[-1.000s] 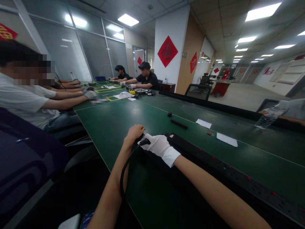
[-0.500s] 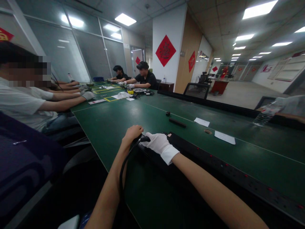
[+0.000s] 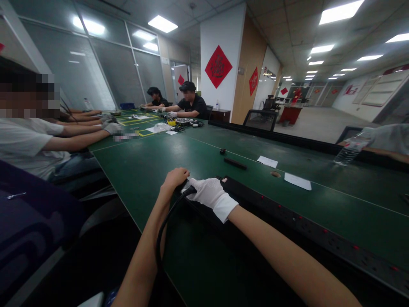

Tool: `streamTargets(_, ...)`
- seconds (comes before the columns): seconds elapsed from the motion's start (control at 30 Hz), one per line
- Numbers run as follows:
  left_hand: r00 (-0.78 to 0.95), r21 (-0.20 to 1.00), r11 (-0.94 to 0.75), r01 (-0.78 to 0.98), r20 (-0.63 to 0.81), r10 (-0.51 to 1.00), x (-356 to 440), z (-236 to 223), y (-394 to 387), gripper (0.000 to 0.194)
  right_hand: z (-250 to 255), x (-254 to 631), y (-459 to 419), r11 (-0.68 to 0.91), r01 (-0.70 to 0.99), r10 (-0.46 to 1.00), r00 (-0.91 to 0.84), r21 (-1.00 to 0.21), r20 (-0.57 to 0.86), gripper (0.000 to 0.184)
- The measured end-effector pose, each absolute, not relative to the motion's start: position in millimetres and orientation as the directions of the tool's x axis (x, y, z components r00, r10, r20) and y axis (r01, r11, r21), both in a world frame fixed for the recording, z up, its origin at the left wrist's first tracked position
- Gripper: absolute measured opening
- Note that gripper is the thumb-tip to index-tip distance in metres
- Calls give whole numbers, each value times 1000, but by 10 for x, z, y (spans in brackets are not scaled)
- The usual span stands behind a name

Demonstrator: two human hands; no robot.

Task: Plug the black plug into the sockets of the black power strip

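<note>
Single view, worn on person's head, looking forward and slightly down along green desk. Both forearms enter from bottom edge, close to lens; left hand and right hand near middle. Desk's far end, seated people and room beyond farther off, ceiling lights along top.

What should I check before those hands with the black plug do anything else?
1. Right hand on the black plug: ok.
2. Left hand close by to help: ok.
3. Gloves on both hands: not ok, the left is bare.
4. Plug pushed all the way in: cannot tell, its tip is hidden.
5. Black cable not touching the left arm: cannot tell, they overlap in view.
6. Water bottle well away from the plug: ok.
</note>
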State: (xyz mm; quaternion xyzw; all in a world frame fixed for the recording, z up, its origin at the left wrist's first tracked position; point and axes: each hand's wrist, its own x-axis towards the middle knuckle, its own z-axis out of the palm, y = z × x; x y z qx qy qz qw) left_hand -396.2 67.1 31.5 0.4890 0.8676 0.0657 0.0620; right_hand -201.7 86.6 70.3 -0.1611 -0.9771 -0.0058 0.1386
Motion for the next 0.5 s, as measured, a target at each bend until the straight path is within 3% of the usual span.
streamTargets(0.5, -521, 158, 521, 839, -41, 852, -3973, 292, 691, 28, 665, -2069, 818, 947, 319, 321, -918, -49, 234, 40)
